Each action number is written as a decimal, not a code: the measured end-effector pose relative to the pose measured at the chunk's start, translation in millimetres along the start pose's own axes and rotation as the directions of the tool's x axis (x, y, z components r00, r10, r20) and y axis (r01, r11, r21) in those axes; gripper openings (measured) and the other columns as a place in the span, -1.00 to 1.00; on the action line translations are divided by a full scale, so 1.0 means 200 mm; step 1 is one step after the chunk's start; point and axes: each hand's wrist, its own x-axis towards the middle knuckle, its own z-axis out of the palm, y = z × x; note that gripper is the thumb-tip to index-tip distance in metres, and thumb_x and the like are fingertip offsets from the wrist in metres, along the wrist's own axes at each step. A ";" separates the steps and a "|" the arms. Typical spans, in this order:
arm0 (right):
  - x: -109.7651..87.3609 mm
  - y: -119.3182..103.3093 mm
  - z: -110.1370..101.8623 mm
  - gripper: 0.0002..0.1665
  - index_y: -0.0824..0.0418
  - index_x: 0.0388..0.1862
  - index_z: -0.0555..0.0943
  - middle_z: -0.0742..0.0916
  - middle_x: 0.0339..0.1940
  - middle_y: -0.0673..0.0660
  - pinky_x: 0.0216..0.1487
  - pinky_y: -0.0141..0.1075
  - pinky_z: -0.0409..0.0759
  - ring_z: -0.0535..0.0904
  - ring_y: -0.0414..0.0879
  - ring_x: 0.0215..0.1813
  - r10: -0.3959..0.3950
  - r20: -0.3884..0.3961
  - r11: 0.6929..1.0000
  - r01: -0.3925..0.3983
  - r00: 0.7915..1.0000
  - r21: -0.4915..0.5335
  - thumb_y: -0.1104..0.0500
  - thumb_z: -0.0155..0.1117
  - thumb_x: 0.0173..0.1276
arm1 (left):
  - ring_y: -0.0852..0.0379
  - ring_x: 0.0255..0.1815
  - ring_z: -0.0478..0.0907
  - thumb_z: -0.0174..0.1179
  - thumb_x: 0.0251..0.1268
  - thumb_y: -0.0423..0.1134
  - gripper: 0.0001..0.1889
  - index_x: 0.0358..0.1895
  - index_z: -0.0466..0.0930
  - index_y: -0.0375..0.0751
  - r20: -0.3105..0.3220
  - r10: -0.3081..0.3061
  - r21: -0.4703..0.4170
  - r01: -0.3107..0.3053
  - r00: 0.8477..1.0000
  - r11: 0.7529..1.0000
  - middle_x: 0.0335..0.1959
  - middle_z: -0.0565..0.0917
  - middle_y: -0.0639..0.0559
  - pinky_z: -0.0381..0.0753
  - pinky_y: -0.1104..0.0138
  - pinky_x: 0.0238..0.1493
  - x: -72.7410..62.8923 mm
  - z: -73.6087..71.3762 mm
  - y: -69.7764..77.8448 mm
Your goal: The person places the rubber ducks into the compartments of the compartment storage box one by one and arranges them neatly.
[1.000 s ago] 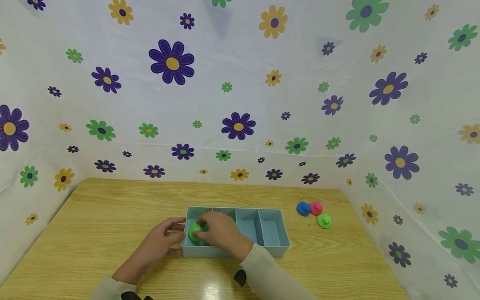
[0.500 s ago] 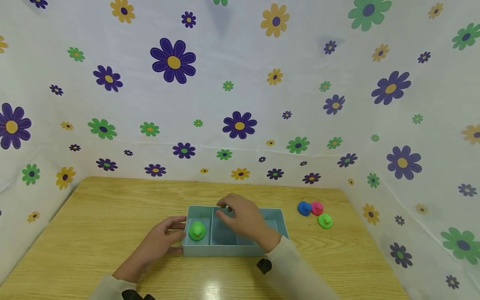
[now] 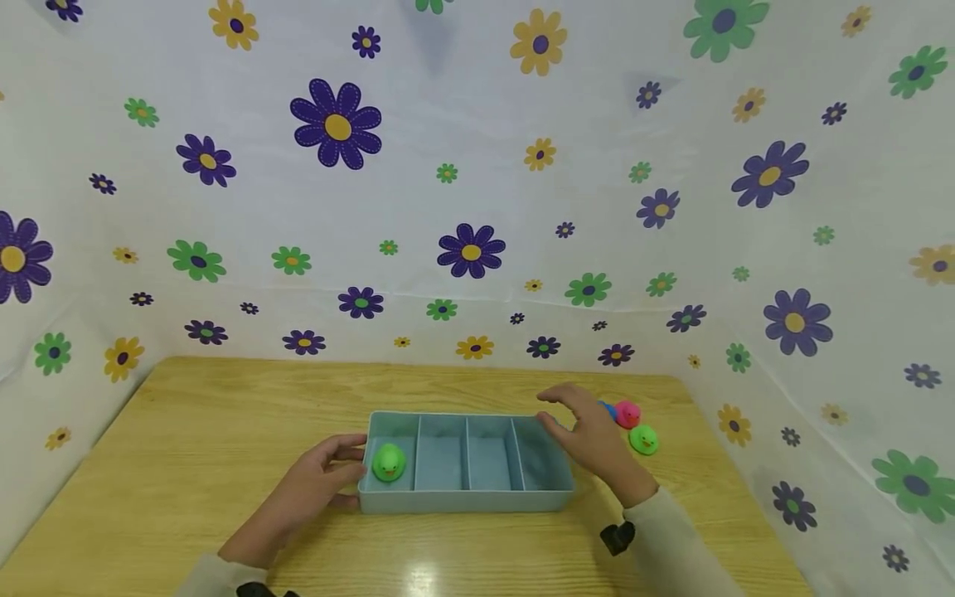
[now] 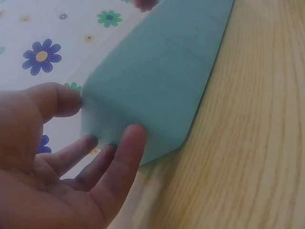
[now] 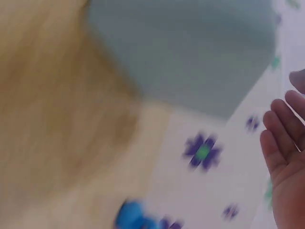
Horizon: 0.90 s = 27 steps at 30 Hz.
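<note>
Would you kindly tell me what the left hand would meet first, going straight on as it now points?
The left hand would likely meet the blue tray's left end wall first; its fingertips appear against it, though contact is unclear.

a: how was the light in the head view?
b: soft and fairly even, with a white glare on the near part of the table and a shadow in the rightmost compartment of the tray.
a: and the wrist views?
b: the left looked hazy; the right was smeared, its blue duck a blur, though the right hand came out crisper.
</note>
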 end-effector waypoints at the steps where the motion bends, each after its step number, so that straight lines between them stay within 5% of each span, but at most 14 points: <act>1: -0.02 0.04 -0.01 -0.68 0.21 0.08 0.70 0.76 0.02 0.09 0.14 0.06 0.70 0.68 0.05 0.09 0.010 -0.026 1.000 -0.010 1.000 -0.004 0.24 0.47 0.37 | -0.15 0.21 0.57 0.21 0.50 -0.26 -0.40 0.52 0.31 -0.30 0.000 0.000 0.001 0.000 1.000 1.000 0.33 0.47 -0.32 0.79 0.08 -0.05 0.00 0.00 0.00; 5: -0.13 0.21 -0.08 -0.69 0.31 0.05 0.70 0.76 -0.01 0.19 -0.01 0.12 0.73 0.69 0.14 0.01 0.059 -0.111 0.997 -0.064 0.992 -0.047 0.31 0.47 0.34 | -0.13 0.21 0.57 0.22 0.50 -0.25 -0.40 0.52 0.31 -0.29 -0.006 -0.001 -0.001 0.001 1.000 1.000 0.33 0.47 -0.30 0.79 0.08 -0.05 -0.01 0.00 -0.01; 15: -0.36 0.44 -0.21 -0.66 0.42 0.08 0.66 0.71 0.01 0.31 0.04 0.12 0.57 0.59 0.20 0.03 0.221 -0.179 0.966 -0.241 0.959 -0.098 0.33 0.40 0.36 | -0.15 0.22 0.55 0.20 0.52 -0.24 -0.39 0.53 0.28 -0.31 0.015 0.010 -0.001 -0.010 1.000 1.000 0.35 0.45 -0.34 0.78 0.08 -0.04 -0.01 0.00 -0.01; 27: -0.47 0.56 -0.32 -0.51 0.45 0.25 0.55 0.58 0.18 0.43 0.11 0.25 0.54 0.50 0.32 0.14 0.321 -0.110 0.939 -0.331 0.941 -0.093 0.20 0.37 0.45 | -0.16 0.24 0.54 0.19 0.53 -0.23 -0.38 0.55 0.25 -0.31 0.031 0.024 0.006 -0.024 0.999 1.000 0.37 0.42 -0.36 0.78 0.08 -0.03 -0.01 -0.01 -0.01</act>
